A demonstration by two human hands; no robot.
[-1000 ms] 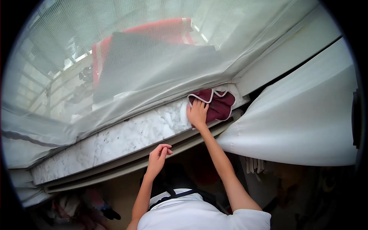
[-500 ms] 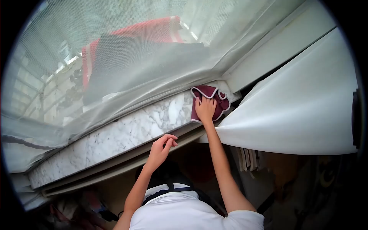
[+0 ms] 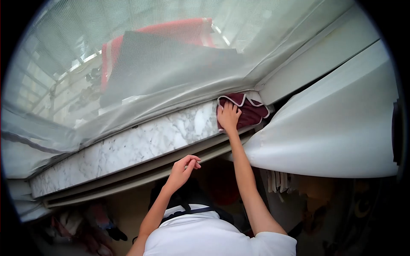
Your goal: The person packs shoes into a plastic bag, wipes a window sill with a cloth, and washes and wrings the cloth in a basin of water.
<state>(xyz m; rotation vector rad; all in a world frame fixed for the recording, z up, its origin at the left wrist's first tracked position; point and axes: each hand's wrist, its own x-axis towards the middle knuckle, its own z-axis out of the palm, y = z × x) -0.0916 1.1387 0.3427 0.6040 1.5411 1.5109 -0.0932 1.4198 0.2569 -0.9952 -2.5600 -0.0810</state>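
My right hand [image 3: 229, 117] lies on a dark red cloth [image 3: 252, 114] with a pale edging, its fingers spread over the left part of the cloth. The cloth is bunched and folded at the right end of a white marble sill [image 3: 145, 143] with grey veins. My left hand [image 3: 183, 171] hangs in the air in front of the sill's front edge. Its fingers are loosely curled in, close to the thumb, and nothing shows in them. The palm side of my right hand is hidden.
Behind the sill is a mesh screen [image 3: 171, 85], with a red and a dark grey sheet seen through it. A white curtain [image 3: 324, 128] bulges at the right, close to my right forearm. A rail [image 3: 141, 181] runs below the sill. Books [image 3: 277, 181] stand under the curtain.
The cloth has shifted slightly right and looks more spread out, with my right hand still on it. The whole view has turned a little. My left hand keeps its pose.
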